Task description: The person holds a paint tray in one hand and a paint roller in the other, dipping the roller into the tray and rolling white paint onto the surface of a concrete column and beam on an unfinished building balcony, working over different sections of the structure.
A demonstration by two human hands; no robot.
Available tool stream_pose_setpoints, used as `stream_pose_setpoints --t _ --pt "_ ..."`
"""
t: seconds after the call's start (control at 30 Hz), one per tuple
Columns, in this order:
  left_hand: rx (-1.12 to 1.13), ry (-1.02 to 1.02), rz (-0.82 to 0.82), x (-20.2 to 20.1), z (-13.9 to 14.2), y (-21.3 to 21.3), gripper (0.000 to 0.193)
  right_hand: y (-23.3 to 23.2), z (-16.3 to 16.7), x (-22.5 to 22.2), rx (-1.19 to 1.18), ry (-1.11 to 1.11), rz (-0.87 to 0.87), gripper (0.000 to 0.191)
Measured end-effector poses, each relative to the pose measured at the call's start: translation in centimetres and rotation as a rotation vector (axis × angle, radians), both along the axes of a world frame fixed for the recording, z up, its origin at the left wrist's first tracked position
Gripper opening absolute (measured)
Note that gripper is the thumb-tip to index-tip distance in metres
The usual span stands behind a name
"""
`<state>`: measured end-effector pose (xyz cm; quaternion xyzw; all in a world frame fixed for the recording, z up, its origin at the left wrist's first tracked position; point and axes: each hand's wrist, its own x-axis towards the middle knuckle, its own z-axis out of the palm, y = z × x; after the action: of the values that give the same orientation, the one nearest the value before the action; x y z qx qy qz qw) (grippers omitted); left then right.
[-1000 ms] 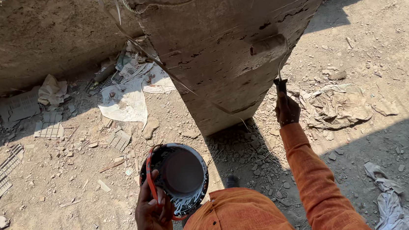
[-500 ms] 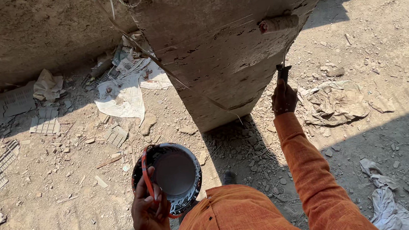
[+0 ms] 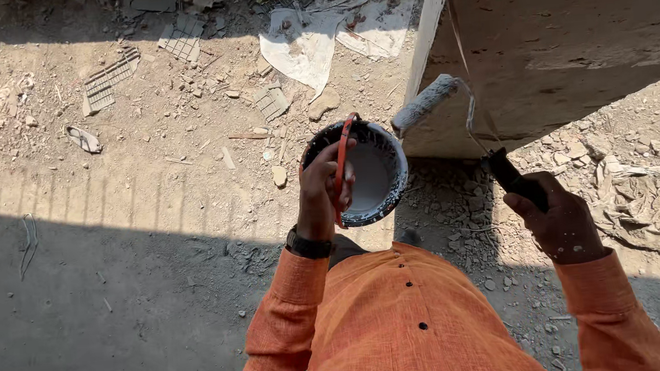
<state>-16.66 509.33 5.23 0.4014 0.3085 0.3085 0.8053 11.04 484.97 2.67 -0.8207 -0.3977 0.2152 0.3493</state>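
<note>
Here, left hand (image 3: 322, 190) grips round white-lined paint bucket (image 3: 373, 175) by its red handle | right hand (image 3: 560, 221) clasps black-handled grey roller (image 3: 425, 104) | roller just right of rim, axis slanting up-right.

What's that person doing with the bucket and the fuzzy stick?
A person in an orange shirt stands on dusty, rubble-strewn ground beside a rough concrete wall. The left hand holds a small paint bucket by its rim and red handle; the bucket is white with paint inside. The right hand grips the black handle of a paint roller, whose fuzzy end hangs in the air just beside the bucket, close to the wall's corner.
</note>
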Motion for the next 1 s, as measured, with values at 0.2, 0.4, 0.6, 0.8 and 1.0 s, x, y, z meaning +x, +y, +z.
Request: stream_pose_setpoints --t 0.2,0.4,0.6,0.8,1.0 --pt "0.068 0.059 -0.008 -0.5 -0.1 0.8 0.05 4.4 6.7 -4.2 -0.03 -0.376 0.333 0.045" --pt "0.105 0.074 -0.004 -0.6 -0.5 0.4 0.048 9.9 5.9 -7.8 -0.165 -0.215 0.555 0.039" --pt "0.208 0.127 0.022 -0.3 -1.1 -0.4 0.05 17.3 1.7 -10.4 -0.486 -0.295 0.677 0.027" --pt "0.217 0.13 0.052 0.0 -2.6 -1.7 0.049 21.1 -1.8 -10.9 -0.714 -0.38 0.72 0.028" --pt "0.176 0.117 0.032 0.6 -4.4 -2.5 0.048 19.3 -3.1 -11.4 -0.635 -0.259 0.644 0.037"
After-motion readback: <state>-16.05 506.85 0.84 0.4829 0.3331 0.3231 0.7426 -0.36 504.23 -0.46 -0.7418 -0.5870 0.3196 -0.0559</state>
